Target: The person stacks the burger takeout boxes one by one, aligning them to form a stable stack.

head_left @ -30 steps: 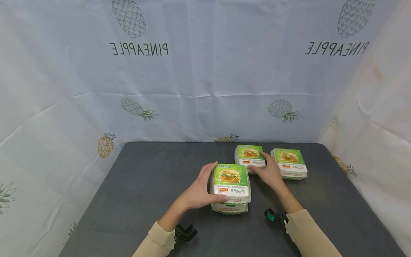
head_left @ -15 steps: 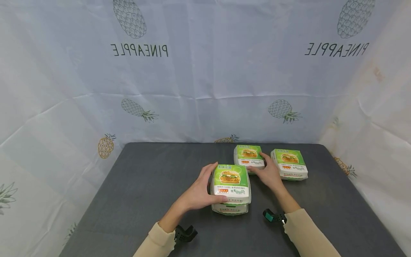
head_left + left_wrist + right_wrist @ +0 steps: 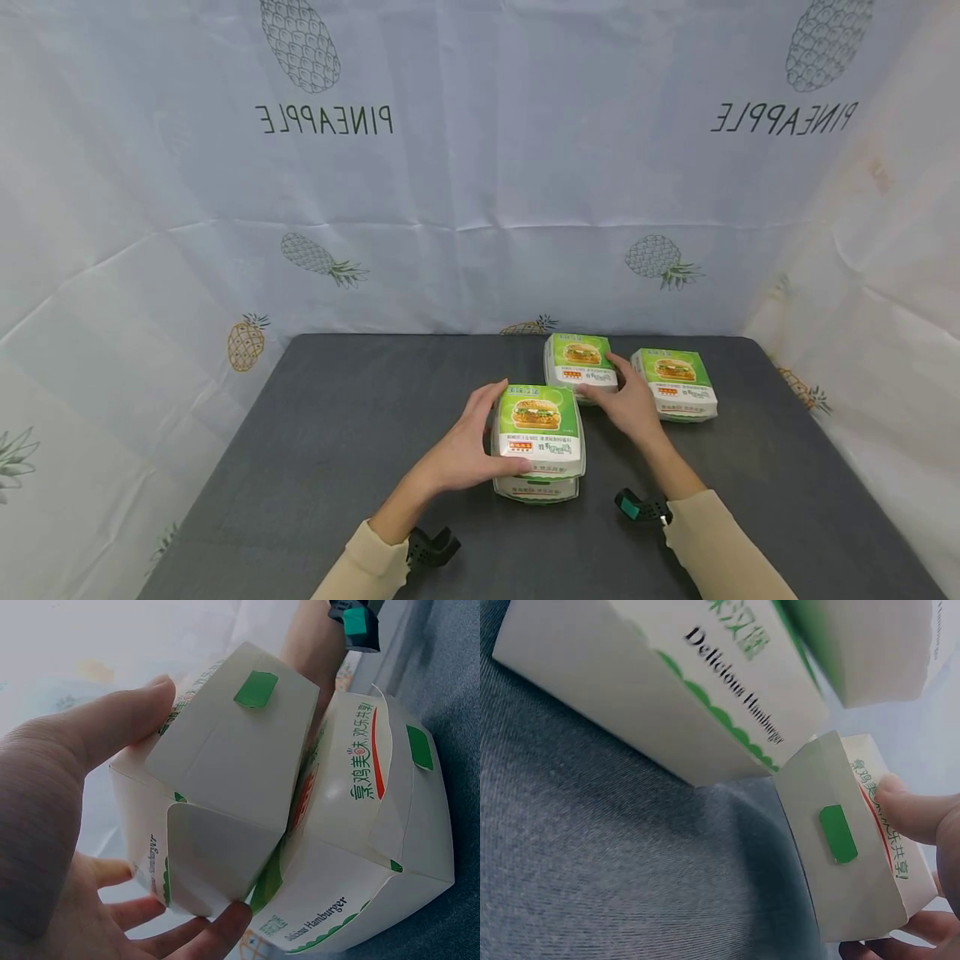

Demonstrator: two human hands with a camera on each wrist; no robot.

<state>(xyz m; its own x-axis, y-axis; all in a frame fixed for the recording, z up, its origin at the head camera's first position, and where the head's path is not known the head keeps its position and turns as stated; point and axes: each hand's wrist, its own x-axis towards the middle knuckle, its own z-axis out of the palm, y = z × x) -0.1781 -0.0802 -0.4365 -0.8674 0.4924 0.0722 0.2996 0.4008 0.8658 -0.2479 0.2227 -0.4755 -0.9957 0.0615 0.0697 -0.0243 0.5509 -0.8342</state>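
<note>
Several hamburger boxes share one look, white cardboard with a green top and a printed burger. My left hand grips the upper box of a stack of two, thumb on its near side and fingers along the far left. Below it the lower box shows only its front; in the left wrist view a narrow wedge parts this lower box from the upper one. Behind the stack, my right hand holds the back box between thumb and fingers. That box also appears in the right wrist view.
Another hamburger box lies to the right of my right hand, near the table's back corner. The dark grey table ends at a hanging pineapple-print cloth. Black bands sit at both wrists.
The back box in my right hand has shifted slightly left and away, its far edge now a little higher in view. My left hand and the stack stay as they were.
</note>
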